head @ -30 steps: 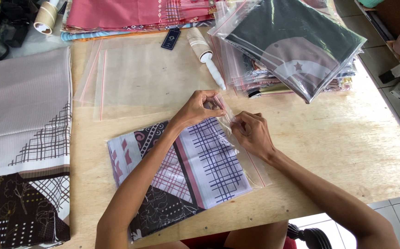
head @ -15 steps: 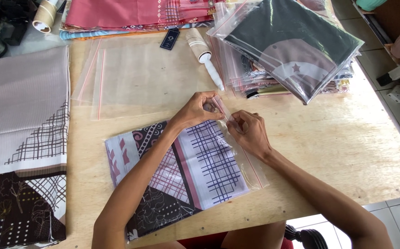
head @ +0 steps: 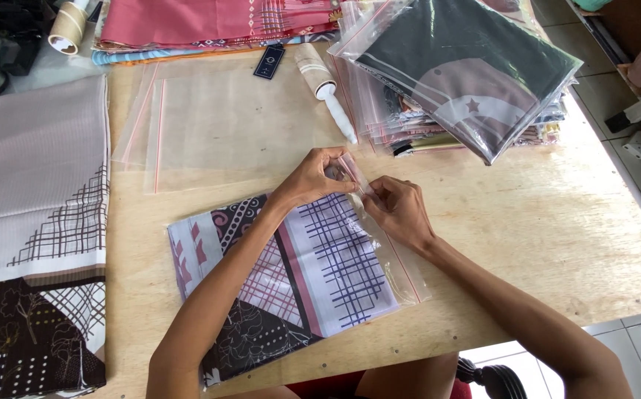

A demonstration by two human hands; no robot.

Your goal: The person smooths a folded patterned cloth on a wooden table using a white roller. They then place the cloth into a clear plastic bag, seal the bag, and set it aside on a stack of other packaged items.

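From the head view, we pinch the bag (head: pixel 379 251) mouth at its top corner with both hands, left hand (head: pixel 313 177) and right hand (head: pixel 398 210) closed on the strip, scarf (head: pixel 283 281) lying inside on the table (head: pixel 542 222), so we judge it best to press evenly along the seal.

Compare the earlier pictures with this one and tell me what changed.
Hardly anything. Both hands, left hand and right hand, pinch the top corner of the clear bag around the folded patterned cloth, as before; the fingers only shifted slightly along the edge. The empty bags, lint roller and packed stack stayed put.
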